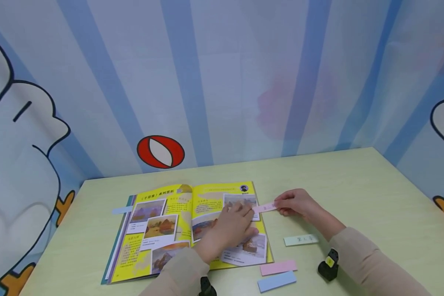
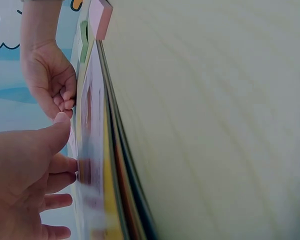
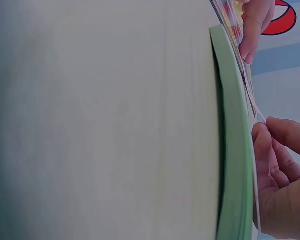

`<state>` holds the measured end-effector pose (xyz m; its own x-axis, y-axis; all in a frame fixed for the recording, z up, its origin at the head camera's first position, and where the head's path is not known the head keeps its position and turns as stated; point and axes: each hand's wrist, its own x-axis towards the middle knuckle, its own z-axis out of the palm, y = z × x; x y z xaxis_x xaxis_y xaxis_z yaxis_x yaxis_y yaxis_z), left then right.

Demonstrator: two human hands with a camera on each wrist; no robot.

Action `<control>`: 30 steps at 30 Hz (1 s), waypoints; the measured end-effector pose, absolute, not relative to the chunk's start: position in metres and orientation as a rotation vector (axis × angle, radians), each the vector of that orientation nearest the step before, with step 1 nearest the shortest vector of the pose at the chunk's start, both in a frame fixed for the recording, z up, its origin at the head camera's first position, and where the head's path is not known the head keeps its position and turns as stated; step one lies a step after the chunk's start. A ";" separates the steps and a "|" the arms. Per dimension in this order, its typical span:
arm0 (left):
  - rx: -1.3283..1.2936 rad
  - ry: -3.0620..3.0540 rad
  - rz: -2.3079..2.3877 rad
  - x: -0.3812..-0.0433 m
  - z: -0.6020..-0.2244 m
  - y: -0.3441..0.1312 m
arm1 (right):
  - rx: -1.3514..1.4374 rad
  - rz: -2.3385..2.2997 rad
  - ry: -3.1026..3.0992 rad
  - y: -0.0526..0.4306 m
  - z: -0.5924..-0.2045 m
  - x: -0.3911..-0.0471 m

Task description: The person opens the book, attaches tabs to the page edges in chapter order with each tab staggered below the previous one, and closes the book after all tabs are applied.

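An open magazine (image 1: pixel 183 242) with yellow pages and pictures lies on the table. My left hand (image 1: pixel 227 230) rests on its right page, fingers extended, the fingertips at the inner end of a pink sticky note strip (image 1: pixel 265 207). That strip carries handwriting and sticks out past the page's right edge. Thumb and index finger of my right hand (image 1: pixel 297 203) pinch its outer end, as the right wrist view also shows at the fingertips (image 3: pixel 271 125). How much of the strip lies under the left fingers is hidden.
Right of the magazine lies a green sticky note pad (image 1: pixel 301 240) with writing. Nearer me are a pink pad (image 1: pixel 278 267) and a blue pad (image 1: pixel 276 282). A blue strip (image 1: pixel 122 210) juts from the magazine's left edge. A patterned curtain (image 1: pixel 225 102) stands behind the table.
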<state>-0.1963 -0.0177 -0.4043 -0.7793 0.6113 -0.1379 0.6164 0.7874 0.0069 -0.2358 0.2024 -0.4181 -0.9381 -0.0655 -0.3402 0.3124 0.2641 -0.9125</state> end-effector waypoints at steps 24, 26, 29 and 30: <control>1.024 2.811 -0.006 -0.195 -0.404 -0.009 | 0.190 -1.726 2.232 0.203 -0.418 -0.234; 1.017 2.817 -0.030 -0.193 -0.402 -0.012 | 0.194 -1.721 2.236 0.203 -0.417 -0.234; 1.003 2.843 -0.081 -0.192 -0.400 -0.017 | 0.209 -1.719 2.237 0.203 -0.416 -0.233; 0.994 2.846 -0.087 -0.191 -0.399 -0.018 | 0.214 -1.715 2.235 0.203 -0.416 -0.233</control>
